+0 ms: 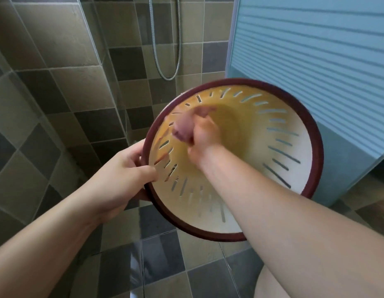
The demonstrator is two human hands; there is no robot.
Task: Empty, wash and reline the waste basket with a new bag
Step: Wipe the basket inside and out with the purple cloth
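Observation:
The waste basket (294, 190) is cream plastic with slotted walls and a dark red rim. It is held up in the air, tilted with its mouth toward me. My left hand (122, 175) grips its rim on the left side, thumb inside, fingers behind. My right hand (203, 134) reaches deep inside the basket and is closed around a small pinkish-purple cloth or sponge (183, 130), pressed against the inner wall near the upper left. The hand and the cloth are motion-blurred. No bag lines the basket.
This is a tiled shower corner with grey and beige wall and floor tiles. A metal shower hose (165, 61) hangs on the far wall. A blue ribbed panel or cabinet (316, 61) stands close on the right. The floor tiles below look wet.

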